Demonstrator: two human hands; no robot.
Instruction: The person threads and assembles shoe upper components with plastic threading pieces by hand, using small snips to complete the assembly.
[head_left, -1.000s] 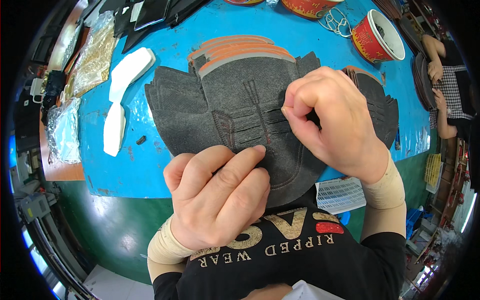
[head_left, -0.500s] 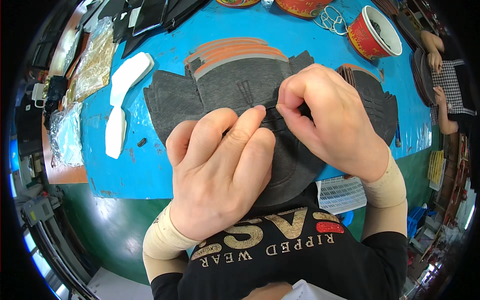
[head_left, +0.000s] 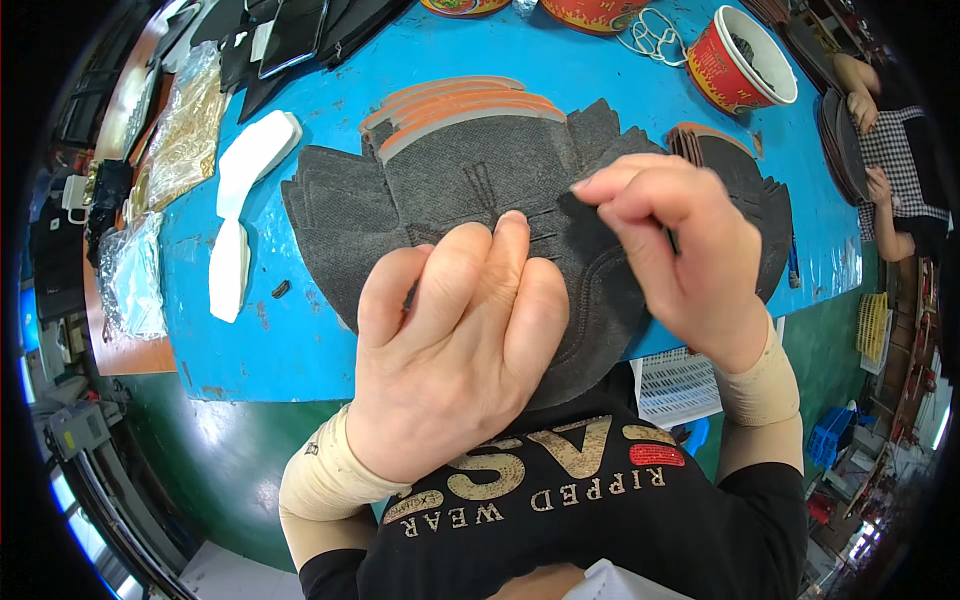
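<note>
Stack of dark grey fabric pieces (head_left: 455,165), orange layers at its far side: lies mid-table, before the person, on the blue table (head_left: 290,365). Left hand (head_left: 455,350): fingers bent, a fingertip on the top piece; any hold cannot be told. Right hand (head_left: 680,250): curled at the stack's right side, thumb near forefinger; contents cannot be told. White pieces (head_left: 255,155): left. Red tub (head_left: 722,75): far right.

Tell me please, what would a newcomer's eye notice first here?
Probably the bare left hand resting on a stack of dark grey, fabric-like pieces with orange far edges, and the bare right hand over the stack's right side. Next, perhaps, the bright blue tabletop beneath, with a round, red, white-rimmed tub toward its far right.
</note>
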